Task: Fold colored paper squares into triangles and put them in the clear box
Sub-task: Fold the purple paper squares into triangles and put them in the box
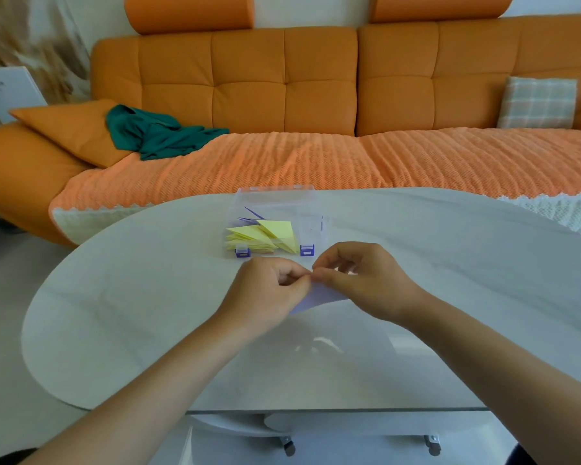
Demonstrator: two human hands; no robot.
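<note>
two small wheels (288,447) are seen under the near edge of the white table (148,313). two bare arms are stretched out over the table top. the left hand (269,290) and the right hand (366,280) are held close together, and their fingertips meet in the middle. the fingers of both hands are curled in, and a pale purple paper (319,297) is pinched between thumb and fingers of each hand at its top edge. most of the paper is hidden by the hands; a slanted part is seen below and between them, low over the table. it cannot be told if the paper is touching the table.

just behind the hands, the clear box (275,199) is set on the table with two blue latches (307,250) at its front. yellow triangles (265,236) are piled inside it, and a few purple triangles (252,216) are seen behind them.

farther back, an orange sofa (282,78) is seen. a green cloth (158,134) is left on its seat at the left, by an orange pillow (67,129), and a checked cushion (537,102) is leaned at the right.
</note>
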